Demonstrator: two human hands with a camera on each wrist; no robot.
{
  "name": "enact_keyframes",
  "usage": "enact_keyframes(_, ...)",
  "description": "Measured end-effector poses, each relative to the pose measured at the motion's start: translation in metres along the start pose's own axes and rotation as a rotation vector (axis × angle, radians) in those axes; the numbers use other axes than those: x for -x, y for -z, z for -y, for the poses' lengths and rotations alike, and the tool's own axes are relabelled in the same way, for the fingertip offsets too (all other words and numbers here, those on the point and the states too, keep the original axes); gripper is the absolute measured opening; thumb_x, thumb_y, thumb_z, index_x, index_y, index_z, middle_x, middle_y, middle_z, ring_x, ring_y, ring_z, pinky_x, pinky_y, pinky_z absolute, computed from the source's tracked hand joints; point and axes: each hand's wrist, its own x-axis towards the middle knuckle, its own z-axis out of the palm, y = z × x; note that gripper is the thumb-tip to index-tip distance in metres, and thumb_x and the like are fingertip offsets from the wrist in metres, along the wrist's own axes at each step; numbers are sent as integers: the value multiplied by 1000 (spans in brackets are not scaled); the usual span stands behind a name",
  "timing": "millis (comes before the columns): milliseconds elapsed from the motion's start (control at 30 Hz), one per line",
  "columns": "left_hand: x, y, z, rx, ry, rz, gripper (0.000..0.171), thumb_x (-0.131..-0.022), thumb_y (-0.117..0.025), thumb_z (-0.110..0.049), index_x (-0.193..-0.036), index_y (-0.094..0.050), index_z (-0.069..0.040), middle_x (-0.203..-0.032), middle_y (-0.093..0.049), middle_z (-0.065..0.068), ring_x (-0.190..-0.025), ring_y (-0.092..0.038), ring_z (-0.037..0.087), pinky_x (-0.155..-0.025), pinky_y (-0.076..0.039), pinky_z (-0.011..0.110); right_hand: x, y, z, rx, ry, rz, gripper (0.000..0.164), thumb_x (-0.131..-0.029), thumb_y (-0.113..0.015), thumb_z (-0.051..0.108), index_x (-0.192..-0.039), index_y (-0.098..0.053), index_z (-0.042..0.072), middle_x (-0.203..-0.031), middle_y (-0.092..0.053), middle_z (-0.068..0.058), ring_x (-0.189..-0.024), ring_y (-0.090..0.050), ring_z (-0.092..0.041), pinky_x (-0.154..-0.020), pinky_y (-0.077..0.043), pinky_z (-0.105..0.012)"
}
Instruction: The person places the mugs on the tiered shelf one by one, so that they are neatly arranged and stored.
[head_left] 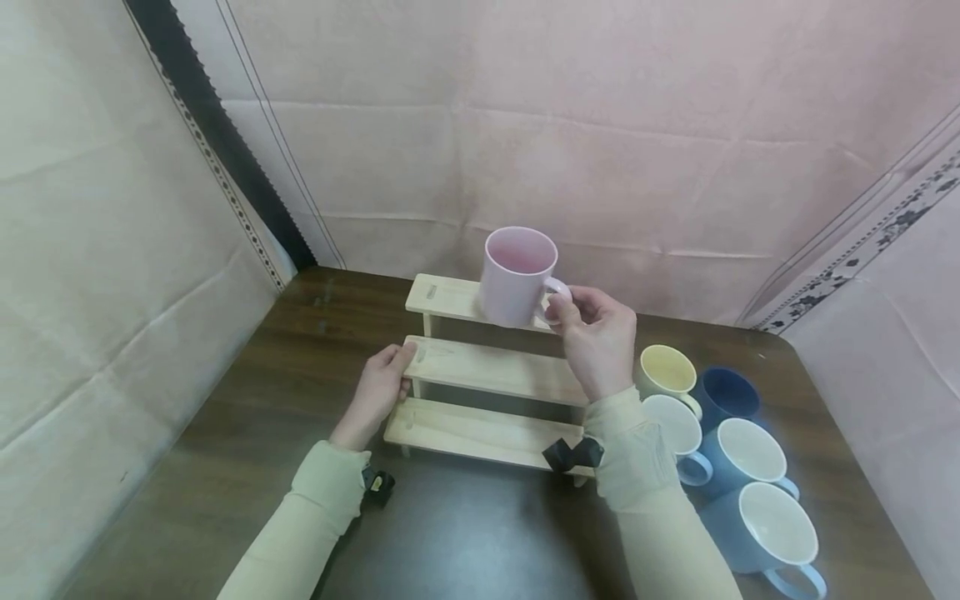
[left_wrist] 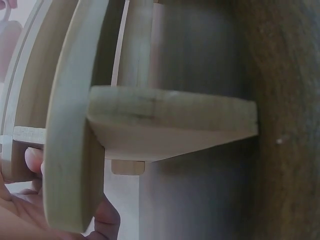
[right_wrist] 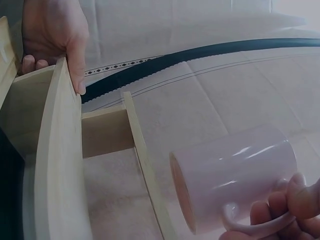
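A pale cloth backdrop (head_left: 600,167) rises behind the brown wood-grain table (head_left: 277,417), and on the table stands a three-tier wooden riser (head_left: 491,372). To the riser's right is a cluster of five mugs: three light-blue ones with white insides (head_left: 768,529) (head_left: 750,454) (head_left: 673,427), a navy mug (head_left: 727,396) and a yellow mug (head_left: 663,371). The left hand (head_left: 377,392) steadies the left end of the middle tier (head_left: 480,367) — thumb on top, fingers curled underneath, pinching the board. The right hand (head_left: 602,342) holds the lilac mug (head_left: 513,287) upright over the top tier (head_left: 442,296); the right wrist view shows a gap between its base and the board. Thumb and curled fingers pinch the mug by its small looped handle (head_left: 558,287). The work looks barely begun: one mug is raised but not yet set down, and the five on the table — if they too belong up there — seem to be left.
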Motion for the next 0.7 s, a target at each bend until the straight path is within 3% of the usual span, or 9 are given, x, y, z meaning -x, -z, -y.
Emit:
enact_keyframes(367,0,-1,0,-3,19,5,43,-102,-45,-46,-91,-53,-5,-67,-47,2,-56,-45,17,-53,-39,27,-7,-17,-2,-63,-19,31,17,-89,-72,7,-101,-69,-5,-81,-68,-16,-73,-66,-14,-70,-56,-27)
enact_keyframes(700,1,-1,1,-14,8,-3,42,-103,-44,-44,-92,-54,-5,-66,-46,2,-56,-45,18,-53,-37,26,-10,-26,-3,-12,-59,50,21,-88,-74,14,-103,-70,-1,-85,-70,-14,-77,-67,-16,-71,-55,-27)
